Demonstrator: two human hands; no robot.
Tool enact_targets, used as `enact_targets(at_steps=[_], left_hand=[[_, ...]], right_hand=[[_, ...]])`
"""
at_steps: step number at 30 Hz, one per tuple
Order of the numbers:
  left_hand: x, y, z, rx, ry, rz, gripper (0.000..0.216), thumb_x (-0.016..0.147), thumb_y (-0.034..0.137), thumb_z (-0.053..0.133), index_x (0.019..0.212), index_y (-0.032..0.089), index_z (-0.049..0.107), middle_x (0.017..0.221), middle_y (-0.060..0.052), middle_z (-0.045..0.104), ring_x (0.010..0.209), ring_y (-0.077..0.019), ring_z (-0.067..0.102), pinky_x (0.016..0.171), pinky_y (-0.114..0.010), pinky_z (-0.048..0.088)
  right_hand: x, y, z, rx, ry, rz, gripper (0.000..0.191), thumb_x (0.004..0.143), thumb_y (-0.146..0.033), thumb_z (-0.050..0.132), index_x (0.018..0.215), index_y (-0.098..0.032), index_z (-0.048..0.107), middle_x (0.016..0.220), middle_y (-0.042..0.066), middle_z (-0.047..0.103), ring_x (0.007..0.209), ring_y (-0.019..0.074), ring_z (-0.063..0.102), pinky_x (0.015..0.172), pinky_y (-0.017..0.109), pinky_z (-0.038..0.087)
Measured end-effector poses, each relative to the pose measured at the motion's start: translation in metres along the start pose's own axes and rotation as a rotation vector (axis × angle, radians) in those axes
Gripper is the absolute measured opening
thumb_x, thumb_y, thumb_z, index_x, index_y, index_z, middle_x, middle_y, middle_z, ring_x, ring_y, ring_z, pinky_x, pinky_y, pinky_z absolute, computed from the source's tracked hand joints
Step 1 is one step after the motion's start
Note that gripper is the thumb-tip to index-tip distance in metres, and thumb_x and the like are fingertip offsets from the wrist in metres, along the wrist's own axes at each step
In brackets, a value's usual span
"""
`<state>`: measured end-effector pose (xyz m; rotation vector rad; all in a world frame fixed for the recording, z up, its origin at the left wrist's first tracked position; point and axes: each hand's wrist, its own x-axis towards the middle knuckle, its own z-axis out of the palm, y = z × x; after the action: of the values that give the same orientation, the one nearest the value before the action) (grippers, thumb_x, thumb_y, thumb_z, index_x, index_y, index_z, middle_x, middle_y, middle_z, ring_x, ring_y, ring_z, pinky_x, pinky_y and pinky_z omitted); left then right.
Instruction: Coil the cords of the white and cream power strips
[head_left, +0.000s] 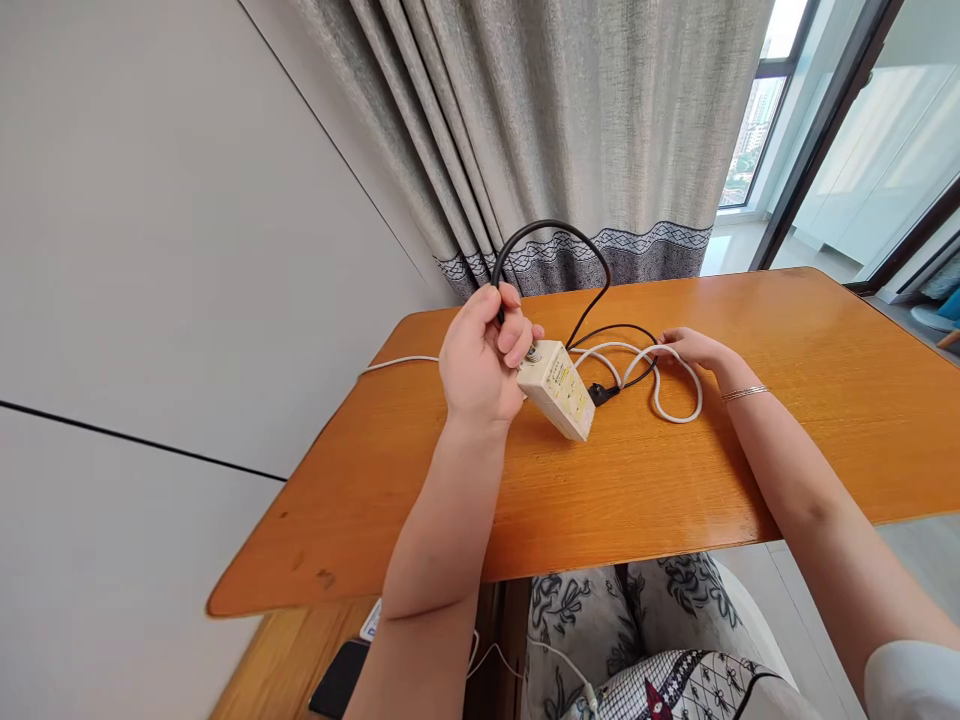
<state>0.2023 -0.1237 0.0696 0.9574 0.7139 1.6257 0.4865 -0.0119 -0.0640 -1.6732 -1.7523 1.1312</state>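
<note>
1. Just right of your left hand [484, 350] and slightly lower, the off-white box [559, 392] is tilted above the table [660, 485]; you cannot tell whether its lower end touches the wood.
2. The box's long axis slants away from your left fingertips, down and to the right. The end with the metal fitting [533, 352] is uppermost, beside your fingers.
3. Your left hand is curled closed around the black cable [553, 223], which arches above it.
4. Well right of it, your right hand [690, 348] reaches the black cable and the white cable [677, 420]; its finger gap is hidden.
5. Left of your right hand lies the black plug [602, 394].
</note>
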Motion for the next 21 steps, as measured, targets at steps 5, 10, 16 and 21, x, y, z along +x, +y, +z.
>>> enact_targets(at_steps=[5, 10, 16, 21], left_hand=[[-0.001, 0.002, -0.001, 0.014, 0.023, 0.020, 0.037, 0.098, 0.033, 0.059, 0.064, 0.021, 0.051, 0.042, 0.011, 0.027, 0.033, -0.0055, 0.027, 0.056, -0.020, 0.051], [-0.001, 0.003, 0.000, 0.024, 0.021, 0.033, 0.038, 0.099, 0.033, 0.056, 0.064, 0.021, 0.051, 0.042, 0.010, 0.027, 0.033, -0.0058, 0.027, 0.056, -0.020, 0.051], [-0.001, 0.004, -0.001, 0.027, 0.010, 0.062, 0.038, 0.099, 0.034, 0.058, 0.063, 0.021, 0.051, 0.043, 0.010, 0.026, 0.032, -0.0062, 0.028, 0.054, -0.021, 0.050], [0.000, 0.002, -0.003, 0.016, -0.004, 0.073, 0.037, 0.099, 0.032, 0.057, 0.064, 0.021, 0.052, 0.042, 0.010, 0.026, 0.032, -0.0064, 0.028, 0.055, -0.022, 0.050]], right_hand=[[-0.010, -0.026, -0.003, 0.156, 0.077, -0.231, 0.025, 0.083, -0.039, 0.070, 0.086, -0.021, 0.052, 0.076, 0.001, 0.066, 0.056, 0.0099, 0.048, 0.056, 0.025, 0.038], [-0.024, -0.048, -0.008, -0.085, 0.277, -0.533, 0.013, 0.089, -0.033, 0.058, 0.093, -0.021, 0.060, 0.070, 0.001, 0.062, 0.067, 0.0170, 0.055, 0.068, 0.031, 0.044], [-0.028, -0.049, -0.011, -0.285, 0.745, -0.695, 0.017, 0.097, -0.034, 0.050, 0.099, -0.024, 0.064, 0.081, 0.006, 0.069, 0.083, 0.0244, 0.062, 0.080, 0.039, 0.049], [-0.021, -0.048, -0.005, -0.042, 0.887, -0.758, 0.026, 0.098, -0.049, 0.051, 0.098, -0.025, 0.062, 0.088, 0.006, 0.071, 0.084, 0.0223, 0.067, 0.080, 0.039, 0.056]])
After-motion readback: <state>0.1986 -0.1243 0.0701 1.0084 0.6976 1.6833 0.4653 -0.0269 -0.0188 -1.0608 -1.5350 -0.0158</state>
